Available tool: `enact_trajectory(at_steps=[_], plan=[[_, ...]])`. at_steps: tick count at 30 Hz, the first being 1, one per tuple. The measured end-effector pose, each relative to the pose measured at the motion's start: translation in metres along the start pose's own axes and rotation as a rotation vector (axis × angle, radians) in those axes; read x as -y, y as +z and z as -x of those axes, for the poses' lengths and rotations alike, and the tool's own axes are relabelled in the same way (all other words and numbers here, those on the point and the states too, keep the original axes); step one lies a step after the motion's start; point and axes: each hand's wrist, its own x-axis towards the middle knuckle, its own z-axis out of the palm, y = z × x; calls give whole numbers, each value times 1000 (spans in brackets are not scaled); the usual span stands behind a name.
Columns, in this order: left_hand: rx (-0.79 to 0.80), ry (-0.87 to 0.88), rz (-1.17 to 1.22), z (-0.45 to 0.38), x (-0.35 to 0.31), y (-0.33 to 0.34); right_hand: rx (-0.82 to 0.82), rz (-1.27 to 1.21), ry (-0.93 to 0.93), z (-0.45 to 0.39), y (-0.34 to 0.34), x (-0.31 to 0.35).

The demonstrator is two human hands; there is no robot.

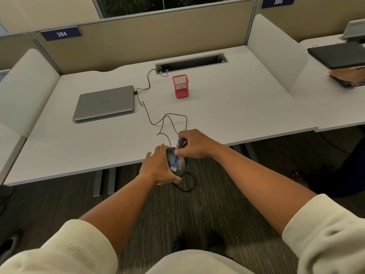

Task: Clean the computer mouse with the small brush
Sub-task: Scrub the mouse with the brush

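A dark grey wired computer mouse is held just off the front edge of the white desk. My left hand grips it from the left side, fingers curled around its body. My right hand pinches the handle of a small blue brush, whose white bristles rest on the top of the mouse. The mouse's black cable loops across the desk and hangs below the mouse.
A shut grey laptop lies at the left of the desk. A red mesh pen holder stands behind the hands. A cable slot runs along the back. White dividers flank the desk; another person's hand and a dark laptop are at the far right.
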Motion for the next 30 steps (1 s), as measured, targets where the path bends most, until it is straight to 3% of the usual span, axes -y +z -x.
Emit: enact_trajectory(at_steps=[5,10,16,22,27,30], plan=[[-5,-10,28,1,-2,-1,-176,-53,42,-1,-6,0],[-27,-25,13,0,-5,-1,-13,-9,56,2,1,7],[-78,-71,37,2,-6,-1,-221,-17,135,-1,-8,7],[-96,-71,61,1,-7,2,-27,22,134,5,4,16],[-117,-81,76,3,-6,2,-218,58,160,9,-1,8],[-120,-75,82,3,-7,3,-146,-23,145,11,-2,15]])
